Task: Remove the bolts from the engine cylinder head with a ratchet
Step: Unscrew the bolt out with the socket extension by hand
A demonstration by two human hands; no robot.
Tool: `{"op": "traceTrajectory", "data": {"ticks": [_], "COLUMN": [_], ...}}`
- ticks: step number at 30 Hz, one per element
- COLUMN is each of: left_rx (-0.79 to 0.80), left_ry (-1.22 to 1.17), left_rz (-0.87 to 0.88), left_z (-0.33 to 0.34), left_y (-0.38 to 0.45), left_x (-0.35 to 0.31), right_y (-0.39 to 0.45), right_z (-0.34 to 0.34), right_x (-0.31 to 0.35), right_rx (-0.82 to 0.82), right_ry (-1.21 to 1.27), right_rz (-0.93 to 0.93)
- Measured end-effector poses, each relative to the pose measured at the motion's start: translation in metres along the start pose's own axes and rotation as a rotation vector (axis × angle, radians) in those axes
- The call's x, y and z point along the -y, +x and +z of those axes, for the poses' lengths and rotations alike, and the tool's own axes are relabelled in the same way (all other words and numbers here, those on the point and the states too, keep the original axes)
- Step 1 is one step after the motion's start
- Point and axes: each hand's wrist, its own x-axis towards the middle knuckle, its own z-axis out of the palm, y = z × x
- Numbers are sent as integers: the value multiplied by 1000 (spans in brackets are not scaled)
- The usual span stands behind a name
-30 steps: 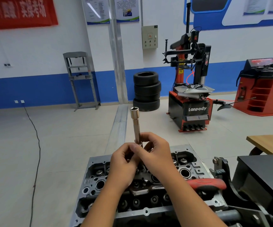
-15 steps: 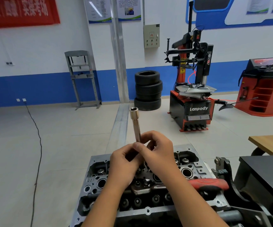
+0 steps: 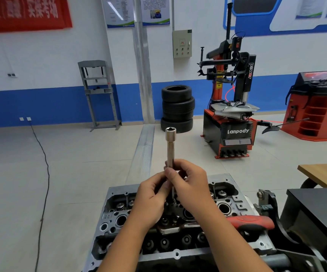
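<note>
Upright above the cylinder head (image 3: 235, 195), a long socket (image 3: 170, 146) stands with its open end up, its lower shaft pinched by the curled fingers of both the left hand (image 3: 151, 199) and the right hand (image 3: 191, 185). Just below them a red-handled ratchet (image 3: 251, 222) lies across the head. Farther off, on the floor, stand stacked tyres (image 3: 177, 108) and a tyre changer (image 3: 231, 118).

Both forearms are bare up to the bottom edge of the view, with no sleeve showing on either. The left hand (image 3: 151, 199) and the right hand (image 3: 193, 185) wear no gloves, rings or watch. Fingernails are short and unpainted.
</note>
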Motion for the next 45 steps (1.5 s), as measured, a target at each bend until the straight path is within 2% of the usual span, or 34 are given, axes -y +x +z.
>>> {"op": "traceTrajectory", "data": {"ticks": [3, 7, 11, 13, 16, 20, 25, 29, 32, 37, 43, 45], "left_rx": [-59, -145, 32, 55, -40, -182, -21, -81, -154, 51, -134, -111], "left_ry": [29, 32, 25, 31, 55, 72, 20, 78, 35, 14, 16, 9], "left_rz": [-3, -30, -25, -19, -5, -34, -24, 12, -28, -17, -44, -40], "left_z": [1, 1, 0, 1, 2, 1, 0, 2, 1, 0, 1, -1], "left_y": [1, 3, 1, 0, 1, 4, 0, 1, 2, -2, 1, 2], "left_x": [1, 5, 2, 0, 2, 9, 2, 3, 8, 1, 4, 5], "right_y": [-1, -1, 1, 1, 0, 0, 0, 0, 0, 0, -1, -1], "right_z": [0, 2, 1, 1, 1, 1, 1, 1, 2, 1, 1, 1], "right_x": [1, 0, -2, -2, -2, -1, -1, 0, -1, -2, 0, -1], "right_rx": [21, -89, -92, -66, -44, -119, -115, -91, -101, -67, -89, -96], "right_ry": [12, -17, -38, -50, -35, -21, -7, -11, -26, -30, 13, 23], "right_rz": [-8, -19, -44, -48, -34, -18, -30, -13, -2, -39, -2, 0]}}
